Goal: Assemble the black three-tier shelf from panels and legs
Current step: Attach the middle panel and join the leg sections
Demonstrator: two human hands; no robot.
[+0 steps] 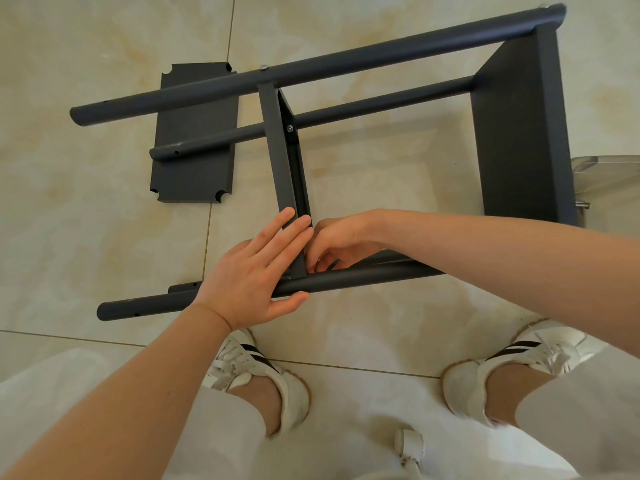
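The black shelf frame lies on its side on the tiled floor. One panel [523, 133] is fixed at its right end and a middle panel [282, 154] stands on edge between the legs. My left hand [252, 271] lies flat against the middle panel's near end, thumb under the near leg [363, 277]. My right hand [337, 242] reaches in behind that panel at the joint with the leg, fingers curled; what they pinch is hidden. A loose third panel [194, 133] lies flat under the far legs [311, 71] at the left.
My two feet in white shoes [263, 375] stand just in front of the near leg. A clear plastic container [609, 174] sits at the right edge behind the end panel. A small white object [410, 445] lies by my knees.
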